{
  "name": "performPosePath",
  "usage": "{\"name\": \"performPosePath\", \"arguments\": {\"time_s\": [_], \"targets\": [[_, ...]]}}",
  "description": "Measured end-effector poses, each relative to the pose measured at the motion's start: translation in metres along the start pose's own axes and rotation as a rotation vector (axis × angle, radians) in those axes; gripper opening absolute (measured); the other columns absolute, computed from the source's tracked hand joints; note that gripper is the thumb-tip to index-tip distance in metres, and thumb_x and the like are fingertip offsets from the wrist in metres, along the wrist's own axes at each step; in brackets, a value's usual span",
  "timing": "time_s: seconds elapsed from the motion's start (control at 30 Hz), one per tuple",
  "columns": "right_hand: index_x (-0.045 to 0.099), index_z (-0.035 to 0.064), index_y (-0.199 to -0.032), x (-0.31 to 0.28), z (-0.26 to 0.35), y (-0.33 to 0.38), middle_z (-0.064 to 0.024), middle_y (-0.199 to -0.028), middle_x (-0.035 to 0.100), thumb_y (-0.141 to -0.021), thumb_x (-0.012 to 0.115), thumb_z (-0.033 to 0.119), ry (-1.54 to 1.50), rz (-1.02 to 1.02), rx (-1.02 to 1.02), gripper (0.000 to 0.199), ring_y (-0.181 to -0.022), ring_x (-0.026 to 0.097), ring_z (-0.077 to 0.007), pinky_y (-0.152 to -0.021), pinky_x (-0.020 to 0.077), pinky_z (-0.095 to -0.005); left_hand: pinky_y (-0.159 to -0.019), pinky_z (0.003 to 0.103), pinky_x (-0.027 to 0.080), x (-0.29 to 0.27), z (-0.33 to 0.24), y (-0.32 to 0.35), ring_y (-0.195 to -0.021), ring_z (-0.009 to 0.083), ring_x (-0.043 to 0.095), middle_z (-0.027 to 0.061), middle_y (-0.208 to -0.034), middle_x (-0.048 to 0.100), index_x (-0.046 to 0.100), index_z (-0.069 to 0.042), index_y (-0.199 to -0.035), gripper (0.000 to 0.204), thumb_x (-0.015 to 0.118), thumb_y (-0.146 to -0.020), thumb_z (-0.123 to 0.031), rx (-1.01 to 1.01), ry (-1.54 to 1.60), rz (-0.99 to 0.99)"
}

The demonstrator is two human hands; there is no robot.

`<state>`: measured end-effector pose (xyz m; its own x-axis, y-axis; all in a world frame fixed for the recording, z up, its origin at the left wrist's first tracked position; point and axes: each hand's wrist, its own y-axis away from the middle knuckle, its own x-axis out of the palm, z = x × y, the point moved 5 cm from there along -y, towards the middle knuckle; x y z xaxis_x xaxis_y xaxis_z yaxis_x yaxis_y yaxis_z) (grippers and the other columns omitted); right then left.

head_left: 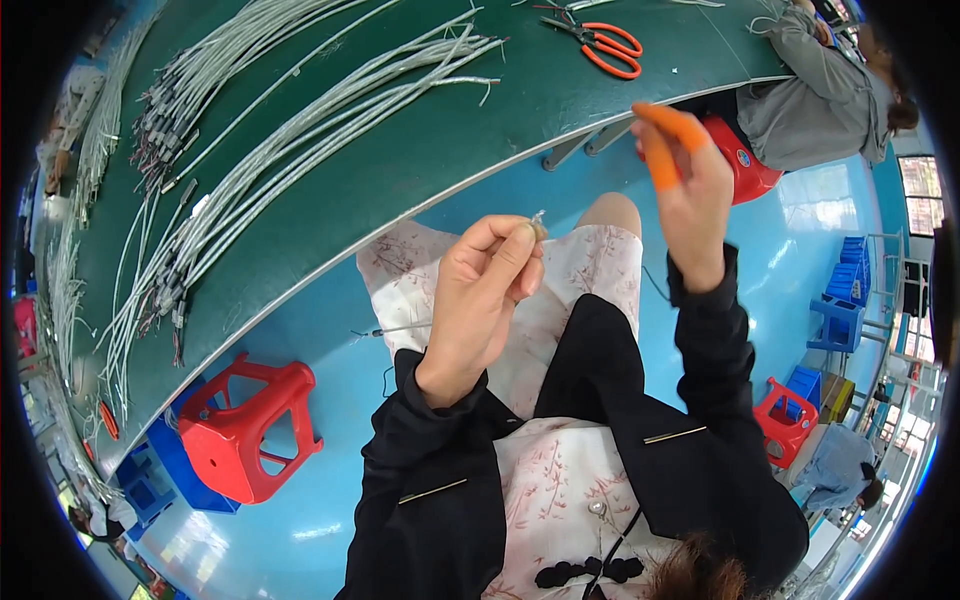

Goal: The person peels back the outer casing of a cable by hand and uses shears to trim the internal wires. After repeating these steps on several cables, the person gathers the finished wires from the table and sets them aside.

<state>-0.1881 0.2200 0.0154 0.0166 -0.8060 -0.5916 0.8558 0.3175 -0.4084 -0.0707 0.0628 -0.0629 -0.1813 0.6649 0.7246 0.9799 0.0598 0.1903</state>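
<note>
Below green table edge, left hand pinched frayed wire end; right hand, orange finger cots, hung loosely open, empty.

The left hand is pinching a thin wire end over the lap, while the right hand, wearing orange finger cots, is hovering near the green desk.
</note>
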Motion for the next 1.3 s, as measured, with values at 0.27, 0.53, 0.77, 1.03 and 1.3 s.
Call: {"name": "performPosePath", "arguments": {"time_s": [0.27, 0.53, 0.77, 1.03, 1.3], "targets": [[0.062, 0.0008, -0.102, 0.008, -0.032, -0.091, -0.0146, -0.088, 0.060, -0.080, 0.064, 0.006, 0.548, -0.037, -0.501, 0.023, -0.077, 0.060, -0.0296, -0.070, 0.0485, -0.0342, -0.059, 0.023, 0.036, 0.002, -0.020, 0.000, -0.064, 0.0083, 0.045, 0.0034, -0.085, 0.056, 0.057, -0.001, -0.098, 0.013, 0.051, -0.097, -0.013, -0.010, 0.025, -0.020], [0.063, 0.0021, -0.093, 0.023, -0.058, -0.127, -0.0137, -0.085, 0.059, -0.076, 0.068, 0.015, 0.548, 0.314, -0.273, 0.021, -0.083, 0.058, -0.0331, -0.075, 0.0480, -0.0401, -0.058, 0.024, 0.034, -0.001, -0.029, -0.008, -0.062, 0.0092, 0.042, 0.0042, -0.088, 0.056, 0.057, -0.002, -0.097, 0.012, 0.049, -0.097, -0.012, 0.017, -0.023, -0.026], [0.062, 0.0016, -0.093, 0.018, -0.071, -0.133, -0.0151, -0.083, 0.061, -0.073, 0.064, 0.009, 0.527, 0.426, -0.361, 0.021, -0.082, 0.059, -0.0334, -0.072, 0.0477, -0.0412, -0.061, 0.024, 0.036, 0.000, -0.030, -0.017, -0.066, 0.0097, 0.045, 0.0046, -0.089, 0.057, 0.058, -0.002, -0.099, 0.012, 0.051, -0.096, -0.012, 0.031, -0.033, -0.046], [0.057, -0.0021, -0.101, 0.000, -0.071, -0.096, -0.0116, -0.085, 0.061, -0.073, 0.064, 0.002, 0.562, 0.313, -0.422, 0.029, -0.076, 0.061, -0.0236, -0.065, 0.0476, -0.0315, -0.066, 0.025, 0.037, 0.008, -0.029, -0.021, -0.070, 0.0110, 0.045, 0.0044, -0.090, 0.057, 0.058, -0.003, -0.099, 0.013, 0.051, -0.096, -0.014, 0.062, -0.020, -0.037], [0.054, -0.0015, -0.106, -0.015, -0.041, -0.012, -0.0036, -0.087, 0.061, -0.084, 0.060, 0.003, -0.627, 0.212, 0.273, 0.024, -0.073, 0.058, -0.0088, -0.066, 0.0450, -0.0216, -0.064, 0.025, 0.036, 0.017, -0.023, -0.022, -0.069, 0.0111, 0.044, 0.0044, -0.090, 0.056, 0.057, -0.004, -0.096, 0.012, 0.051, -0.096, -0.014, 0.043, 0.004, 0.002]]}}
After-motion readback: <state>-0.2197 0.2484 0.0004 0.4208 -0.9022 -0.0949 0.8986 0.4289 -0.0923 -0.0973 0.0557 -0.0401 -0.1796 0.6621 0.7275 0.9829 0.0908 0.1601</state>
